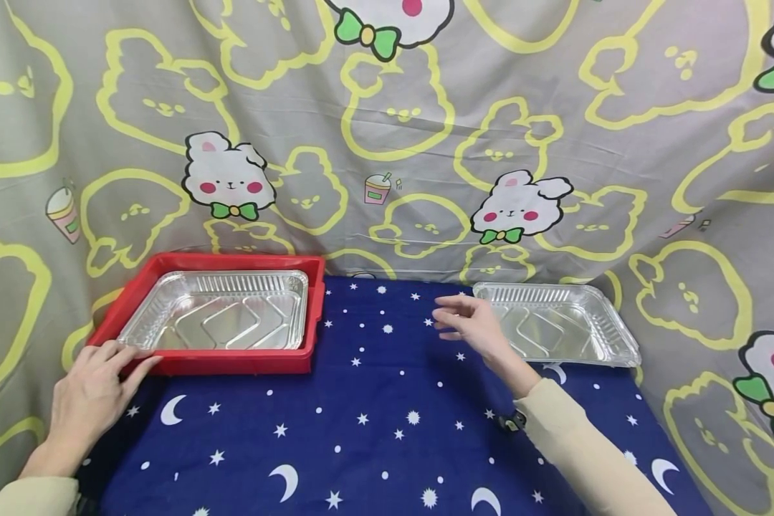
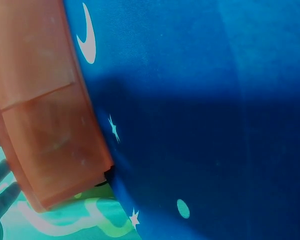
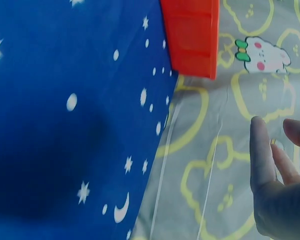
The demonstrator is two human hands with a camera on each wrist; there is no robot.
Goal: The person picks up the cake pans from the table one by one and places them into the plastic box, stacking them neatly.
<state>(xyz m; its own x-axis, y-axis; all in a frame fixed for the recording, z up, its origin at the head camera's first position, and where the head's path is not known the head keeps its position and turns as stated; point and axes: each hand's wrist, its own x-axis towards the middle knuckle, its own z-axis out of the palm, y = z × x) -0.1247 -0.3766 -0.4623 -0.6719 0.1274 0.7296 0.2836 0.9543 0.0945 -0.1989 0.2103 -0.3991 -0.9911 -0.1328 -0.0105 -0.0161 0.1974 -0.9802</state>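
A shiny foil tray [image 1: 232,315] lies inside a red plastic tray [image 1: 232,362] at the back left. At the red tray's near left corner rests my left hand [image 1: 93,387], its fingers touching the rim. In the left wrist view its fingers [image 2: 5,197] look fairly straight beside the red tray [image 2: 50,135]. My right hand [image 1: 474,326] hovers with nothing in it, fingers loosely bent, just left of a second foil tray [image 1: 555,330]. The right hand [image 3: 285,200] also shows in its own wrist view, apart from any tray.
A dark blue cloth [image 1: 361,444] with white stars and moons covers the table. Behind it hangs a grey curtain [image 1: 413,93] with yellow outlines and rabbit faces, close against the backs of the trays.
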